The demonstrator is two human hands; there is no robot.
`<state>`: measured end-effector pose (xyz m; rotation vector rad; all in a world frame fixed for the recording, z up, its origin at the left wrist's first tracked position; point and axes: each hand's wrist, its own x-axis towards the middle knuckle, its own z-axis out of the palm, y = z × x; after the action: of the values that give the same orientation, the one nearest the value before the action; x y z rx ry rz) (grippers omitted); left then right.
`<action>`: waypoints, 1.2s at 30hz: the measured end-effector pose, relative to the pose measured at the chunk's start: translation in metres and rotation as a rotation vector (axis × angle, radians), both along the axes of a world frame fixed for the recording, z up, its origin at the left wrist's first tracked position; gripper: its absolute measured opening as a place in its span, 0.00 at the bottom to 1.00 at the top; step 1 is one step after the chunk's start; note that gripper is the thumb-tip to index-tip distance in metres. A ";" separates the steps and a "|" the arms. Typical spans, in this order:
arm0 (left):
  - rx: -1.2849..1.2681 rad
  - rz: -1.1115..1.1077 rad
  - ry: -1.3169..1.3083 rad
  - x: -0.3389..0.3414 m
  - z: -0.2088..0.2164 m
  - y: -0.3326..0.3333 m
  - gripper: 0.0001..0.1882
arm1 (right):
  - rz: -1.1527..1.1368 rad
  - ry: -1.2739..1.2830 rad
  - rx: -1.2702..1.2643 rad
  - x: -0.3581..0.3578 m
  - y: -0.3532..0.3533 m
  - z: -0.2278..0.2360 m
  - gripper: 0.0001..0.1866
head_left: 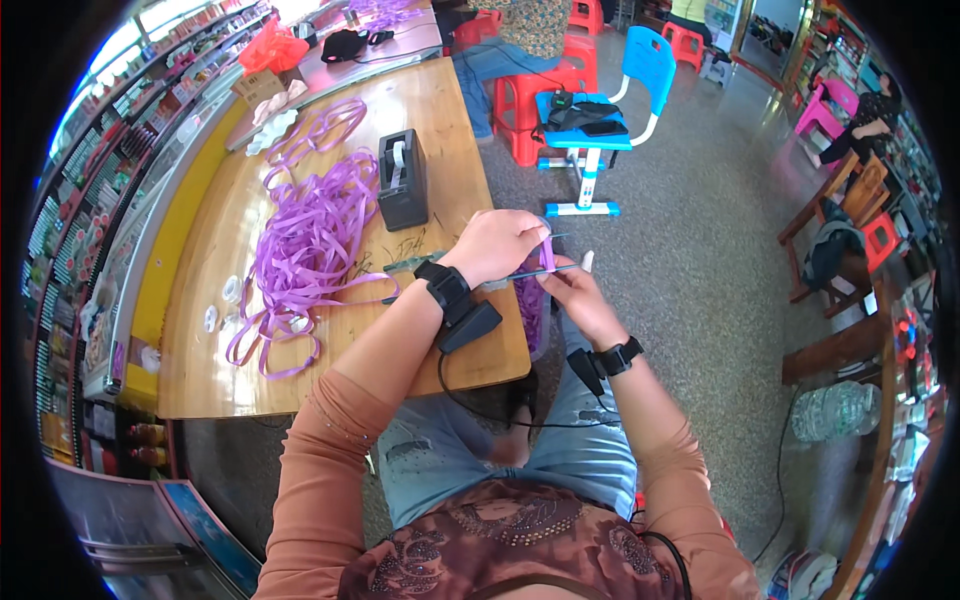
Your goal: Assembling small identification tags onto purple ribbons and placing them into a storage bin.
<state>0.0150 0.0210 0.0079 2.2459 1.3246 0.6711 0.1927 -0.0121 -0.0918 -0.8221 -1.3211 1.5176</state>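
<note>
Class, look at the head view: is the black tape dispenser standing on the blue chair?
No. The black tape dispenser stands on the wooden table, beside the heap of purple ribbon, apart from the blue chair.

A worn, matt wooden table (215, 250) with a scuffed, pen-marked top carries a tangled heap of glossy purple plastic ribbon (310, 235). At the heap's three o'clock stands a matt black plastic tape dispenser (402, 180) holding a roll of shiny clear tape. The bare left hand (495, 245) and right hand (580, 300) pinch a short smooth strip of purple ribbon (547, 255); each wrist wears a matt black band with a hard plastic unit. At the hands' twelve o'clock, a glossy blue moulded plastic chair (645, 65) stands on a speckled, polished stone floor (700, 260). Soft rust-coloured knit sleeves (330, 440) cover the forearms.
</note>
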 end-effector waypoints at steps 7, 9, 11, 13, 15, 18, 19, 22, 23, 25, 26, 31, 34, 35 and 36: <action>0.028 0.012 0.044 -0.002 0.001 -0.001 0.14 | -0.053 -0.144 0.023 0.004 -0.028 0.007 0.10; 0.057 0.018 0.013 -0.003 -0.001 0.000 0.14 | -0.037 -0.144 0.025 0.007 -0.036 0.005 0.10; 0.049 0.019 0.021 -0.002 0.000 0.001 0.14 | -0.063 -0.172 -0.005 0.010 -0.047 0.005 0.10; 0.040 0.018 0.035 0.001 0.000 0.002 0.14 | -0.092 -0.194 -0.034 0.016 -0.056 0.003 0.09; 0.038 0.027 0.025 0.001 0.000 0.001 0.15 | -0.108 -0.235 -0.068 0.019 -0.065 0.001 0.08; 0.024 0.032 0.023 0.000 0.001 0.000 0.15 | -0.227 -0.226 -0.072 0.019 -0.084 0.000 0.07; 0.025 0.033 0.020 0.000 0.002 0.000 0.15 | -0.259 -0.246 -0.030 0.020 -0.090 0.002 0.05; 0.028 0.032 0.045 0.000 0.003 -0.001 0.15 | -0.284 -0.357 0.100 0.024 -0.108 0.006 0.05; 0.022 0.041 0.051 0.000 0.003 -0.002 0.15 | -0.281 -0.394 0.193 0.025 -0.110 0.005 0.04; 0.019 0.050 0.055 0.001 0.004 -0.002 0.15 | -0.266 -0.364 0.290 0.028 -0.116 0.008 0.04; 0.015 0.044 0.061 0.001 0.004 -0.002 0.15 | -0.249 -0.332 0.384 0.028 -0.117 0.011 0.03; 0.037 -0.011 0.070 -0.006 0.005 -0.002 0.15 | -0.238 -0.455 0.749 0.030 -0.121 0.034 0.09; -0.052 -0.153 -0.013 -0.014 0.009 -0.003 0.18 | -0.284 -0.514 0.780 0.033 -0.127 0.039 0.09; 0.013 -0.216 0.030 -0.017 0.009 -0.003 0.20 | -0.284 -0.516 0.781 0.035 -0.129 0.037 0.09; 0.078 -0.279 0.073 -0.018 0.008 -0.003 0.22 | -0.273 -0.451 0.659 0.036 -0.131 0.032 0.10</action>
<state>-0.0026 0.0181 0.0160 2.4766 1.0035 0.5530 0.2290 -0.1430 -0.0600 -0.8807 -1.8072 0.6222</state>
